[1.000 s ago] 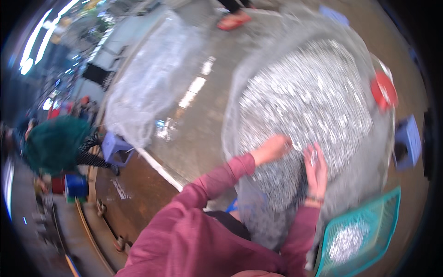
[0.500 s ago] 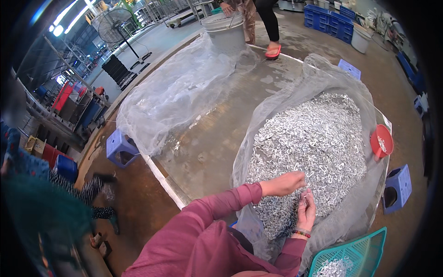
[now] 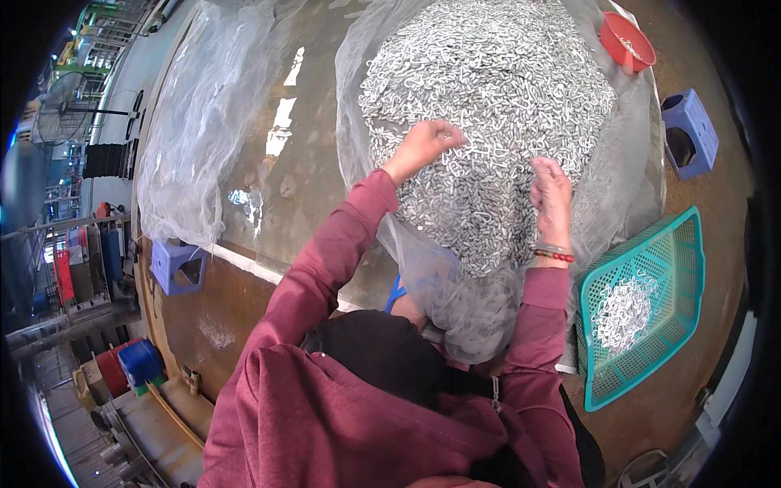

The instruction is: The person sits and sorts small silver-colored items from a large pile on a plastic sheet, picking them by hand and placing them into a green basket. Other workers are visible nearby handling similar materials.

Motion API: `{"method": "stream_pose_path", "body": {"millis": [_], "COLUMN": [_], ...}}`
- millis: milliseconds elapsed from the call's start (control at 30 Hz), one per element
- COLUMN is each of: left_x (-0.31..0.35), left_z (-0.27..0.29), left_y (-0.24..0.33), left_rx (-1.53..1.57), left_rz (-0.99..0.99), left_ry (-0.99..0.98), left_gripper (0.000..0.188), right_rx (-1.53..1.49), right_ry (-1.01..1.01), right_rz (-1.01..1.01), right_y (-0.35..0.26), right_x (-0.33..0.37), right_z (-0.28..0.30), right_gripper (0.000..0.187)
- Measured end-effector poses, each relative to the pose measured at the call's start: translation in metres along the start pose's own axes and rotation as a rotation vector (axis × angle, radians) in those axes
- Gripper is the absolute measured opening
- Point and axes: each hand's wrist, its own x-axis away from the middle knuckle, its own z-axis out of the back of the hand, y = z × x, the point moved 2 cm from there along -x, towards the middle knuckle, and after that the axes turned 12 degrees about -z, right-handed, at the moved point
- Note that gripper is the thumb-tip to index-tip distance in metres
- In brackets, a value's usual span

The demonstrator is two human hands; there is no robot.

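A wide heap of small silvery, curved hook-shaped metal pieces [image 3: 488,73] lies on a sheet of fine white netting [image 3: 350,106]. Over the heap's left side, my left hand [image 3: 425,148] is closed in a pinch at its fingertips. What it pinches is too small to tell from the pieces behind. My right hand [image 3: 553,199] hovers at the heap's right side, fingers curled together, and anything in them is hidden. To its right, a green perforated basket [image 3: 687,281] holds a small pile of brighter loose hooks [image 3: 625,313].
A red bowl [image 3: 626,41] with a few pieces sits at the platform's right edge. Purple stools stand at the right [image 3: 691,134] and left [image 3: 179,267]. More netting [image 3: 203,122] covers the platform's left part. A fan [image 3: 65,110] stands far left.
My view has tilted down, so the heap and basket show differently. My hands, close together before, have moved apart, left hand to the left and right hand to the right.
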Motion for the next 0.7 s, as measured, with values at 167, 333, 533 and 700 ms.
{"method": "stream_pose_path", "body": {"millis": [167, 333, 533, 700], "left_x": [0.005, -0.002, 0.005, 0.003], "left_z": [-0.040, -0.020, 0.029, 0.029], "left_y": [-0.048, -0.034, -0.005, -0.012], "left_rx": [-0.676, -0.439, 0.466, 1.359], "left_rz": [0.017, -0.019, 0.309, 0.217], "left_ry": [-0.240, -0.197, -0.079, 0.061], "left_gripper": [0.036, 0.032, 0.024, 0.017], "right_rx": [0.758, 1.280, 0.793, 0.916], "right_ry": [0.270, 0.307, 0.014, 0.342], "right_rz": [0.408, 0.251, 0.276, 0.327], "right_y": [0.017, 0.020, 0.031, 0.022], "right_x": [-0.045, -0.070, -0.047, -0.027], "right_z": [-0.038, -0.062, -0.049, -0.038], "right_gripper": [0.030, 0.026, 0.024, 0.037]}}
